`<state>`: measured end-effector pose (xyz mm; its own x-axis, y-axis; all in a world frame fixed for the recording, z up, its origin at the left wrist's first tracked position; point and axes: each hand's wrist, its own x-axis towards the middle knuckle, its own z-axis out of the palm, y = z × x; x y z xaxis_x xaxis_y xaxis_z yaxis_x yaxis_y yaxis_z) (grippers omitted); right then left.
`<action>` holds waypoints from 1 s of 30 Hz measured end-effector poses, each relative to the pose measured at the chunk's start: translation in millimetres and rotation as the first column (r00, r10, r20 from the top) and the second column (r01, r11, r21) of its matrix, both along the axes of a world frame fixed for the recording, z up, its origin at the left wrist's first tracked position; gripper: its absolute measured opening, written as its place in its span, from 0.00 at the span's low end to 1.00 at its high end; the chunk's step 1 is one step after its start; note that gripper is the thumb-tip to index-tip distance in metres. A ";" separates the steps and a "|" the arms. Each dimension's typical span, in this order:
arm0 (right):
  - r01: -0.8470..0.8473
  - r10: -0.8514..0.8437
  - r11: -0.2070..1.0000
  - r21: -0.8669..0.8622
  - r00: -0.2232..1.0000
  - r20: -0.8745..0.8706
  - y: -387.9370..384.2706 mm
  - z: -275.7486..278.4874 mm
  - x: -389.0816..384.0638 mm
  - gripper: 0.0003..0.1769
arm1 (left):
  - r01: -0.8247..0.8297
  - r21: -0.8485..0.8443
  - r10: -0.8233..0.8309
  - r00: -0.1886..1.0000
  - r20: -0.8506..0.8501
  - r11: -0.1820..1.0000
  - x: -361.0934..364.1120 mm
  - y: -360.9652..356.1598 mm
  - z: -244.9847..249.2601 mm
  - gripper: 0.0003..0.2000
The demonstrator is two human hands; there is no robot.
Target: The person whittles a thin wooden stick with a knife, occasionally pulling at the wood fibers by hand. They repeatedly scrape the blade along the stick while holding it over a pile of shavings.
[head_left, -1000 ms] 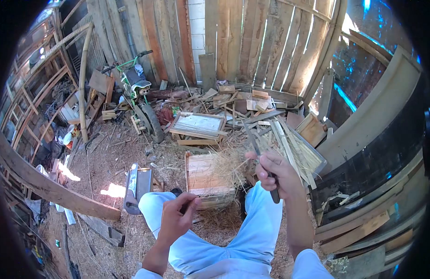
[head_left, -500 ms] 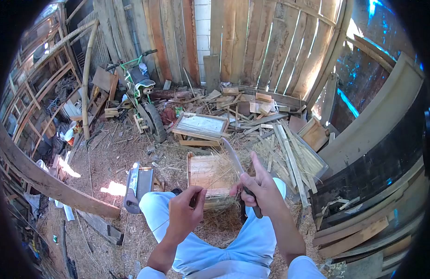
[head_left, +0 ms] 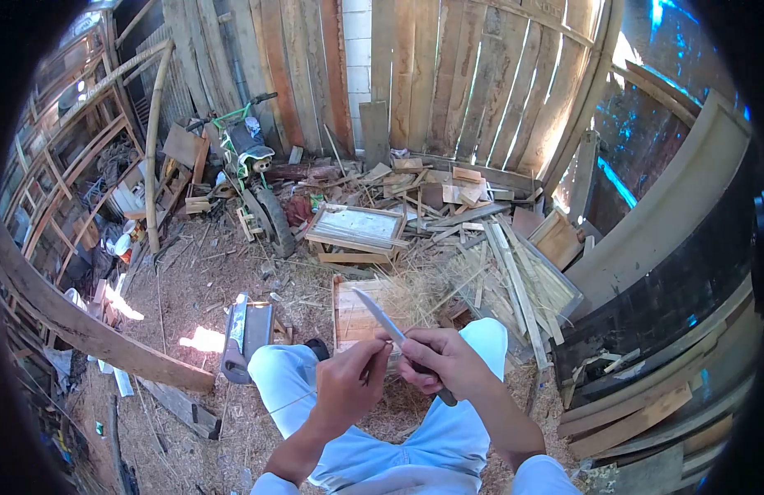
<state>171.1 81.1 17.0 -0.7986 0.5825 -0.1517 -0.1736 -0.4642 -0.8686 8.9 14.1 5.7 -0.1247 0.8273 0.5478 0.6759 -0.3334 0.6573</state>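
Observation:
My right hand (head_left: 444,363) is wrapped round the dark handle of a knife (head_left: 378,315), its blade pointing up and to the left. Close beside it, my left hand (head_left: 349,384) is closed in a pinch. A thin strip (head_left: 298,399) runs out from under the left hand toward the lower left; most of it is hidden by the fingers. Both hands are above my lap, near the base of the blade. Beyond them, between my knees, is a light wooden board or crate (head_left: 354,304), with a heap of fine shavings (head_left: 423,289) at its right.
Ahead are a framed wooden panel (head_left: 357,224) and a pile of wood scraps (head_left: 448,190). A small green bike (head_left: 254,161) leans by the plank wall (head_left: 415,82). At my left is a dark, silver-edged object (head_left: 248,330); long strips (head_left: 518,285) lie right.
My two hands have come together, the left moving right and the right moving left and down. The knife has shifted left and lower with my right hand.

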 end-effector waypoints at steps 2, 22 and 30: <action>0.032 -0.032 0.999 0.016 0.999 -0.003 0.0 1.5 8.0 0.20 | 0.013 0.017 -0.013 1.000 -0.014 1.000 0.3 -3.7 0.2 0.04; 0.189 -0.189 0.982 0.026 0.982 0.007 8.7 20.5 38.7 0.23 | 0.095 0.095 -0.087 0.992 -0.092 0.991 0.5 -17.3 -0.4 0.04; -0.084 0.083 0.995 -0.058 0.996 -0.011 -10.0 17.6 15.7 0.21 | 0.136 0.175 -0.095 0.969 -0.228 0.975 1.6 -11.9 1.6 0.06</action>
<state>186.8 71.1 34.6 -0.8455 0.5041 -0.1759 -0.1397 -0.5269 -0.8384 10.5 2.2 7.3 0.1046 0.7087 0.6977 0.7447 -0.5208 0.4174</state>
